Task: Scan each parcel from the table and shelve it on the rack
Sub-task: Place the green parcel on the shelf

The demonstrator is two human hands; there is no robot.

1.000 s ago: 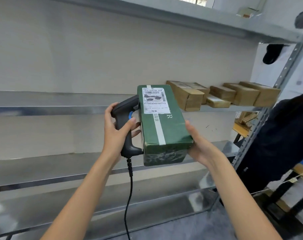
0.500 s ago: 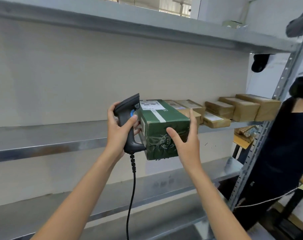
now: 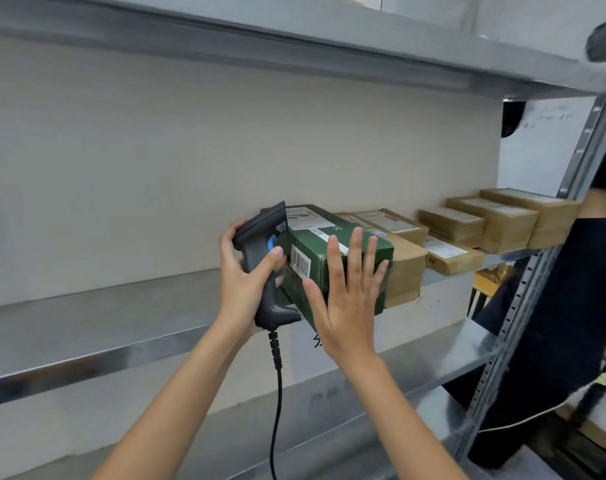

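A green parcel with a white label and a barcode on its side lies on the middle shelf of the metal rack, against a brown box. My right hand lies flat with straight fingers against the parcel's near end. My left hand grips a dark handheld scanner with a blue button, touching the parcel's left side. The scanner's cable hangs down between my forearms.
Several brown cardboard parcels line the same shelf to the right. A person in dark clothes stands at the rack's right upright. Shelves run above and below; the left stretch of the middle shelf holds nothing visible.
The green parcel went from held up at chest height onto the middle shelf. My right hand shifted from under its side to flat against its near end.
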